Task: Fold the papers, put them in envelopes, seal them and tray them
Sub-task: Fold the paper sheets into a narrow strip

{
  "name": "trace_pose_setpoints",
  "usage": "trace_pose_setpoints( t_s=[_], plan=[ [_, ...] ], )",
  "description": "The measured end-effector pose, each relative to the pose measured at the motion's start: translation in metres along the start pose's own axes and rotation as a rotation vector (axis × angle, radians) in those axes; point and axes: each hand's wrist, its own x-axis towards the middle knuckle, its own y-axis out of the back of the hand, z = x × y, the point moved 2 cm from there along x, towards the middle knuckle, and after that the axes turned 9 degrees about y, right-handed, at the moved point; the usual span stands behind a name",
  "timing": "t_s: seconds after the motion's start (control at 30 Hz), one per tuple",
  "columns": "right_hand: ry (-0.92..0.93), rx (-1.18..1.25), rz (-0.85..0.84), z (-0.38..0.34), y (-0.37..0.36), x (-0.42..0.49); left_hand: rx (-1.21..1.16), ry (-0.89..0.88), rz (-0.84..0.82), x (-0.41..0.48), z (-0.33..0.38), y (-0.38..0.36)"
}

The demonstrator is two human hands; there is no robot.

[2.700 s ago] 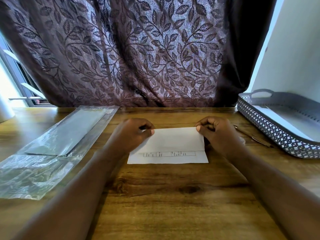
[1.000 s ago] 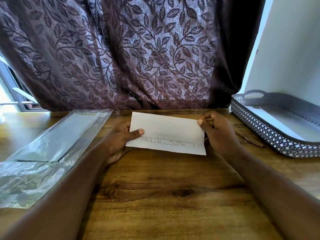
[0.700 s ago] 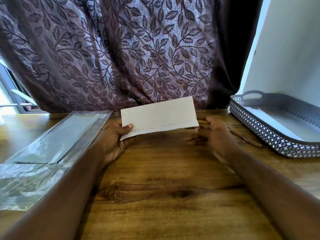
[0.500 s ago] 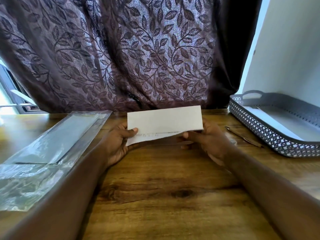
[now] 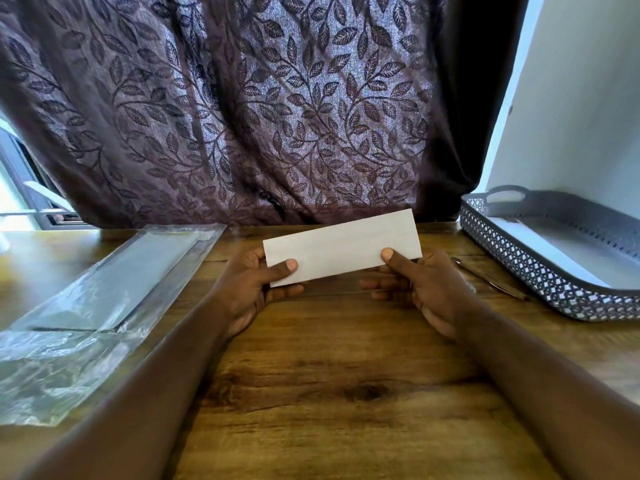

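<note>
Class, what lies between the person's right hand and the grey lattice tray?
In the head view, a slim pen-like object lies on the wooden table between the right hand, which holds the folded paper, and the tray.

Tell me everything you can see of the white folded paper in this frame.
The white folded paper is a long narrow rectangle, matte, blank on the side facing the camera. It is held above the brown wooden table, right end tilted higher. The left hand pinches its lower left corner, the right hand its lower right edge, thumbs in front, fingers behind.
</note>
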Motion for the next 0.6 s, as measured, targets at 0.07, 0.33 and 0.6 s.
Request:
trace_pose_setpoints(
  t_s=[0.07, 0.33, 0.6],
  plan=[
    [0.019, 0.012, 0.002, -0.002, 0.0, 0.0, -0.003, -0.003, 0.034, 0.0, -0.002, -0.002],
    [0.006, 0.039, -0.215, 0.009, -0.035, -0.014, -0.015, -0.118, 0.034, -0.014, -0.015, -0.057],
    [0.027, 0.179, -0.126, 0.009, -0.03, -0.011, 0.014, -0.118, 0.048, -0.015, -0.01, -0.056]
  ],
)
